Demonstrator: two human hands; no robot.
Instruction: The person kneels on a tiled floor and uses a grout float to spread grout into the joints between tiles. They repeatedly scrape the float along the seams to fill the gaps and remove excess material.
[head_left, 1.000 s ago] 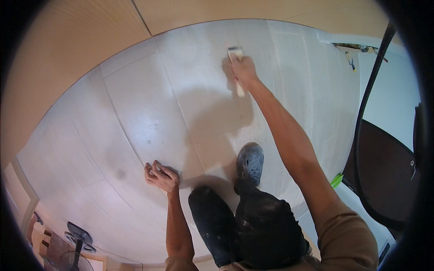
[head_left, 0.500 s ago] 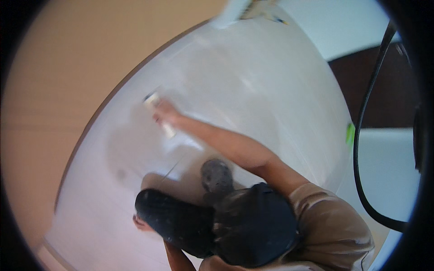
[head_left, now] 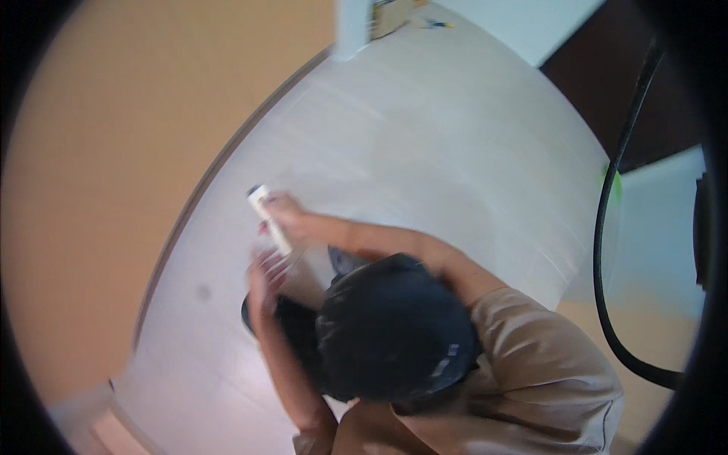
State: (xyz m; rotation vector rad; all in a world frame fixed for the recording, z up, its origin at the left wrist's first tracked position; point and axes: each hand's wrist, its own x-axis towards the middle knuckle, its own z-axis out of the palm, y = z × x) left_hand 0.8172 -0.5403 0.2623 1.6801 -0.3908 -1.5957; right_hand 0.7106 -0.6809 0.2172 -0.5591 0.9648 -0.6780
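Note:
My right hand (head_left: pixel 286 212) is closed around a slim white bar-shaped tool (head_left: pixel 280 236) with a dark end; its exact kind is not clear. The tool slants above the pale floor (head_left: pixel 425 144), its dark end farthest from me. My left hand (head_left: pixel 267 279) is just below the tool's near end, fingers spread and somewhat blurred. Whether those fingers touch the tool, I cannot tell. Below both hands are my bent knees in black clothing (head_left: pixel 394 326), and part of a grey shoe (head_left: pixel 345 260) shows beside them.
An orange-tan wall (head_left: pixel 152 152) with a dark baseboard (head_left: pixel 199 189) runs along the left. A white post (head_left: pixel 351 30) stands at the far end, near a small yellow-and-dark item (head_left: pixel 440 25). A black cable (head_left: pixel 603 303) hangs at right, before a dark brown panel (head_left: pixel 622 91).
My left hand has come up from beside my knee to the tool's near end. My right hand has drawn the tool a little nearer. The view has shifted and turned.

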